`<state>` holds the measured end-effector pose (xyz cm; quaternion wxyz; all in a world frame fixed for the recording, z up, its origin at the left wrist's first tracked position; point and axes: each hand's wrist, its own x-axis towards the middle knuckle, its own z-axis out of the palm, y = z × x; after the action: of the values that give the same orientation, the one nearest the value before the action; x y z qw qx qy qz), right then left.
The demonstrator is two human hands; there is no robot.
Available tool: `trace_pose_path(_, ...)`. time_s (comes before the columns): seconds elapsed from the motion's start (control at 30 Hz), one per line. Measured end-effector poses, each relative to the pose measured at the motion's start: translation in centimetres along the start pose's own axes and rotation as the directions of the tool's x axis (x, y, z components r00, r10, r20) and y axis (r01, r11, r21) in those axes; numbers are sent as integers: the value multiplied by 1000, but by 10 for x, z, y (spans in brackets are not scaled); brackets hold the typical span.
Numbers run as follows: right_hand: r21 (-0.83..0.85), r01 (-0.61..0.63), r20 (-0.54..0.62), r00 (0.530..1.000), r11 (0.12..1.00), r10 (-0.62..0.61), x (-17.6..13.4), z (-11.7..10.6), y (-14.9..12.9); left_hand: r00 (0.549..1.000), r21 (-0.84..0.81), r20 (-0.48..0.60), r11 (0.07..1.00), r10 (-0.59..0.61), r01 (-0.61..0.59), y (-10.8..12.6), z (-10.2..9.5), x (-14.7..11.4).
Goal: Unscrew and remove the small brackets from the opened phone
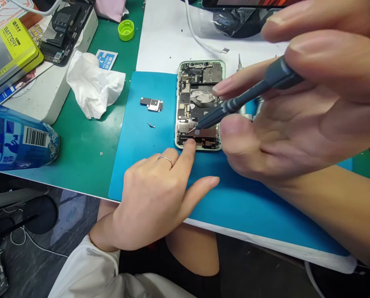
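Observation:
An opened phone [200,98] with a pale green frame and bare inner parts lies on the blue mat [141,161]. My right hand [284,116] grips a dark grey precision screwdriver [243,97], whose thin tip points into the phone's lower left part. Whether the tip touches a screw is too small to tell. My left hand [157,190], a ring on one finger, rests its index fingertip on the phone's bottom edge; the thumb is stretched out and the hand holds nothing. Left of the phone lie a small metal bracket [152,104] and a tiny dark part [151,125].
On the left are a crumpled tissue [94,87], a blue can-like container [20,136], a yellow battery box [13,54] and another opened phone part [63,31] on a white box. A green cap [126,30] sits behind. A white cable [197,31] crosses the white sheet.

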<state>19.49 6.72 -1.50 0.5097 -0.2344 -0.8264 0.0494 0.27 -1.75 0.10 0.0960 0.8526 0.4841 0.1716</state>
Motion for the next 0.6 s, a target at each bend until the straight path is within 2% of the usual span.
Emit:
trace_pose_path(0.3, 7, 74, -4, 997, 997, -74, 3, -1, 3, 1000, 17, -4, 1000, 14, -14, 0, 1, 1)
trace_pose_path(0.6, 72, 14, 2, 1000, 997, -14, 2, 0, 1, 1000, 2, 14, 1000, 8, -8, 0, 1, 1)
